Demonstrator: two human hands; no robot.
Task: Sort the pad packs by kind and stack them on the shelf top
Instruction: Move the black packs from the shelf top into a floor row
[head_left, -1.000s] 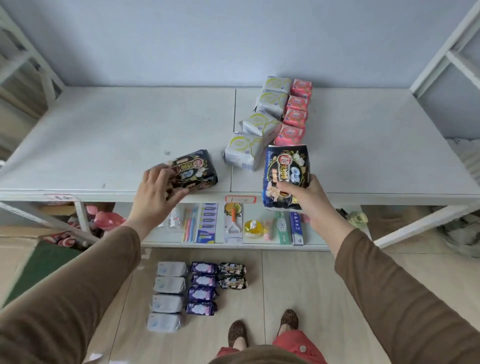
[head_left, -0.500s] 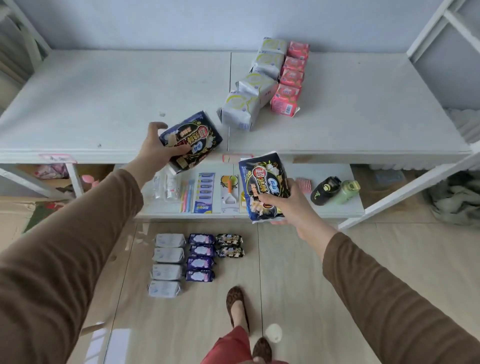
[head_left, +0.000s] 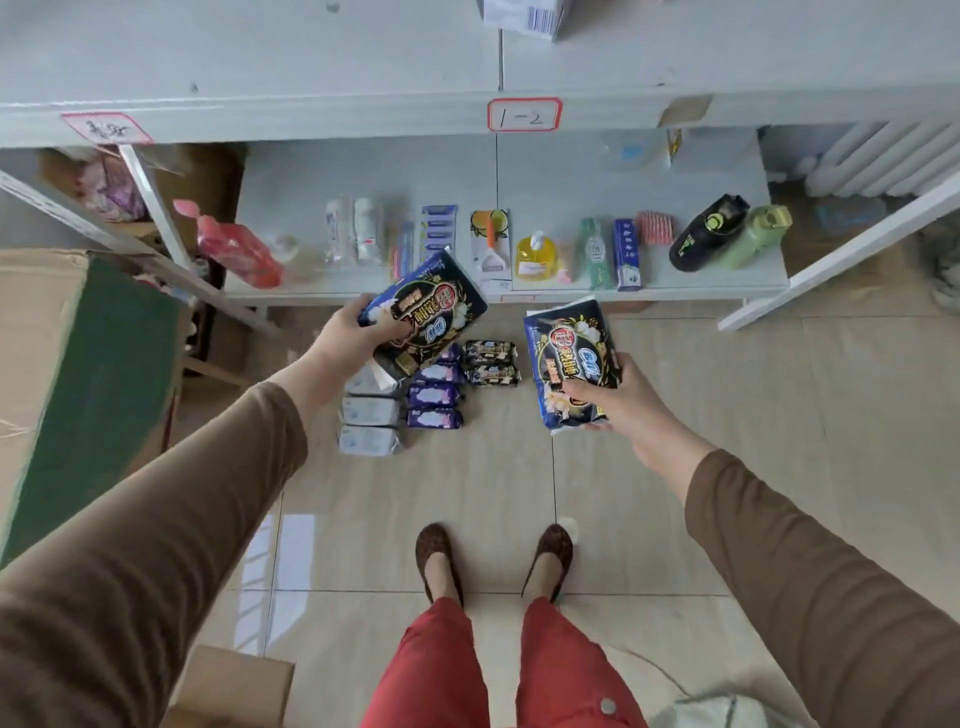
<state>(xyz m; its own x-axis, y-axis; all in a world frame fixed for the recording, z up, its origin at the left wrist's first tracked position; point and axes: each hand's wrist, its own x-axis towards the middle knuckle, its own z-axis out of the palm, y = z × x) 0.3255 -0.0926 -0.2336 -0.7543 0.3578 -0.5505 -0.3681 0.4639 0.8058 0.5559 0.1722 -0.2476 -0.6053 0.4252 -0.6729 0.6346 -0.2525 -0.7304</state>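
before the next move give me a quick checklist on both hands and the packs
1. Left hand grip on its dark pack: ok.
2. Right hand grip on the second dark pack: ok.
3. Both held packs the same kind: ok, matching print.
4. Packs over the shelf top: not ok, held over the floor.
5. Floor packs sorted in rows: ok.
6. Stacks on the shelf top: cannot tell, mostly out of view.

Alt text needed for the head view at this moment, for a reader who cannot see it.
Seen from above, a person's left hand and right hand each hold a black-and-blue pad pack over a tiled floor. Below them lie rows of grey, purple and black packs, before a white shelf.
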